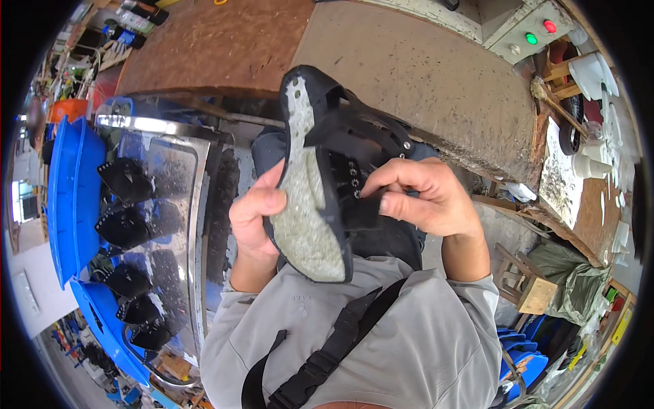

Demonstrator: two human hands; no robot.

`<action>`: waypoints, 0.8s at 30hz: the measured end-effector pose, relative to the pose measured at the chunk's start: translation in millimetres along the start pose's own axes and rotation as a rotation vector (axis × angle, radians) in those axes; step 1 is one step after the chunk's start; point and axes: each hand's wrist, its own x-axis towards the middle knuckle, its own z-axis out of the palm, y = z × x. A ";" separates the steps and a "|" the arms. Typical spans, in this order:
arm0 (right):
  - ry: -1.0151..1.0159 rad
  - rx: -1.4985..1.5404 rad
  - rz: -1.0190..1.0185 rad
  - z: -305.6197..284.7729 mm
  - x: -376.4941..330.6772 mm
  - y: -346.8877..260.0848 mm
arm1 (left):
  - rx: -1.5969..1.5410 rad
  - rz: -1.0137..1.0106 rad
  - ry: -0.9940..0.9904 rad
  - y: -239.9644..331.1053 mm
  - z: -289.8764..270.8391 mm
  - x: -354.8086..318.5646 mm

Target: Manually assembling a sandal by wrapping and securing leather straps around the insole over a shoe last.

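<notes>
A short line of small, faint lettering stands on the chest of the grey shirt (436, 334). The bottles (136, 22) at the upper left carry labels too small to read, and whether the dark marks on the white sheet (560, 170) at the right are writing or stains cannot be told.

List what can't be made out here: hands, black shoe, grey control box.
Head view:
- Left hand: most fingers hidden behind the black shoe.
- Right hand: whether it pinches anything; the shoe beside its thumb is dark and blurred.
- Shoe's far side: turned away behind the sole.
- Grey control box: adjoining machine cut off by the top edge.
</notes>
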 end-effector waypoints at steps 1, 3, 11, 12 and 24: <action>0.011 -0.002 -0.007 3.7 -2.2 -1.0 | 0.027 0.016 0.044 -1.5 0.7 -1.6; 0.152 0.064 0.157 10.9 -7.0 -0.8 | -0.020 0.014 0.103 -5.5 -2.7 -2.8; 0.183 0.083 0.066 20.5 -6.9 -0.9 | 0.128 0.075 0.001 -5.7 3.2 -6.2; 0.172 0.291 0.178 16.5 -8.3 -5.2 | 0.282 0.071 0.066 -3.3 4.8 -7.4; 0.081 0.437 0.072 8.1 -8.6 1.0 | 0.614 0.106 -0.086 -0.7 20.5 -20.5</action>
